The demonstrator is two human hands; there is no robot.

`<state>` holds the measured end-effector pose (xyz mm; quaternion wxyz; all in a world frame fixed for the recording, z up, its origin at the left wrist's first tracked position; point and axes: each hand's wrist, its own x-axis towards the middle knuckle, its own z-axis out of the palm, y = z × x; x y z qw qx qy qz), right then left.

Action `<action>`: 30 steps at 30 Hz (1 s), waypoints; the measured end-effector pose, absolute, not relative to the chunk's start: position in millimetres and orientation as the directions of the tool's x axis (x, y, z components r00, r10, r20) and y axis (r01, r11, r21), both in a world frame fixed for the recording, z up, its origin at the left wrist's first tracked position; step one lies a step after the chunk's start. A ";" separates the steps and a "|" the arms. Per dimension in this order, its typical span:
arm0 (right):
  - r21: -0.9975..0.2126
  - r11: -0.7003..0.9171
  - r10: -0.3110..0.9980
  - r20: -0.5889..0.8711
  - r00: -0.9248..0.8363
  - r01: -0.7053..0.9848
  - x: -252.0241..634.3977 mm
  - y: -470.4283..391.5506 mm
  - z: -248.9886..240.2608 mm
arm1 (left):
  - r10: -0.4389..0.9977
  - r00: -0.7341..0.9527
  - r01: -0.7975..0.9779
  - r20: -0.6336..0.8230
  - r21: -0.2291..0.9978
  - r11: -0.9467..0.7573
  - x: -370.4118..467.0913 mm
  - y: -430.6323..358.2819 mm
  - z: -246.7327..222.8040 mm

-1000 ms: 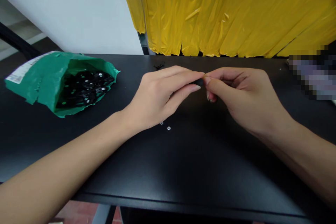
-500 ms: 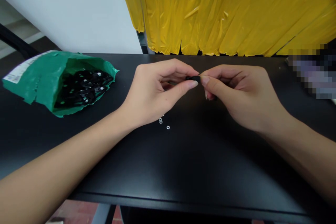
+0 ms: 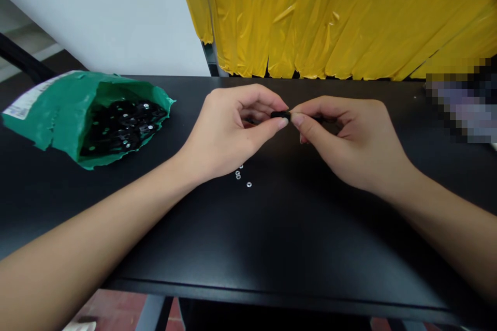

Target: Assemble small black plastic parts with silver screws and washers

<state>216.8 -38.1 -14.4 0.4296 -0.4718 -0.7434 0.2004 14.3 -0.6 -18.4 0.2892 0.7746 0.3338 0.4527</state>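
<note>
Counter (image 3: 272, 253) below, and just above it left hand (image 3: 225, 132) meets right hand (image 3: 349, 139), tips nearly touching! Between them sits the piece (image 3: 280, 115), small and black: the left fingers (image 3: 267, 94) pinch it from above, thumb underneath, and the right fingers (image 3: 316, 104) look closed on its right end, though the exact hold there is hidden. Tight work, and here's the danger: so little of it shows that a slip of either thumb could flick it away, and black on black it'd be tough to spot. Tug unevenly and it might twist or spring loose. Watch the rings (image 3: 249, 184) too, a few shiny ones lying loose just below the left hand; a careless wrist could sweep them off. Over left, the green bag (image 3: 70, 114) gapes open, full of black parts (image 3: 128, 126); one elbow knock could spill the lot.
</note>
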 end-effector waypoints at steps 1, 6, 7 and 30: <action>-0.697 0.476 0.872 0.453 -0.186 0.536 216.6 -37.9 -14.7 | 0.776 0.369 0.257 0.512 0.746 -0.614 14.3 -0.3 -18.5; -0.680 0.489 0.864 0.462 -0.199 0.546 217.2 -36.7 -15.6 | 0.767 0.375 0.277 0.521 0.726 -0.629 13.7 0.7 -18.2; -0.677 0.493 0.862 0.464 -0.204 0.546 217.6 -36.4 -15.8 | 0.769 0.377 0.283 0.517 0.726 -0.627 13.5 0.5 -17.8; -0.687 0.547 0.833 0.506 -0.225 0.479 218.1 -36.3 -16.6 | 0.710 0.397 0.292 0.582 0.653 -0.699 11.2 -7.2 -13.7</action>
